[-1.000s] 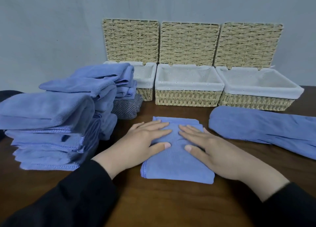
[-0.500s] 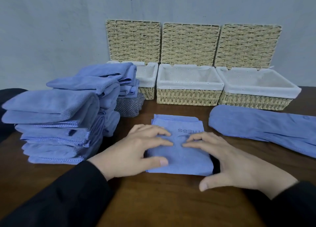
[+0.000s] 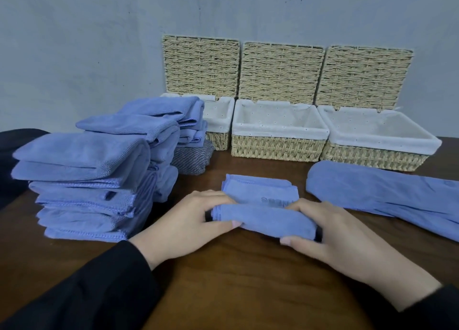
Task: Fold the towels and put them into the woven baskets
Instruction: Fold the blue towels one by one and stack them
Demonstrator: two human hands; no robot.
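A small blue towel [image 3: 263, 200] lies on the dark wooden table [image 3: 236, 275] in front of me, its near edge lifted and turned over toward the far side. My left hand [image 3: 188, 224] grips the left end of that rolled edge and my right hand [image 3: 332, 232] grips the right end. Behind it stand three woven baskets with white liners and raised lids: left [image 3: 218, 120], middle [image 3: 278, 140] and right [image 3: 372, 153]. The middle and right baskets show only their liners; the left one is partly hidden by towels.
A tall pile of folded blue towels [image 3: 92, 175] fills the left of the table, with a grey striped cloth [image 3: 192, 159] behind it. A long blue towel [image 3: 387, 198] lies folded lengthwise at the right. A grey wall rises behind the baskets.
Both hands went from pressing flat on the towel to gripping its near edge, which they lifted and rolled away from me over the rest of the towel.
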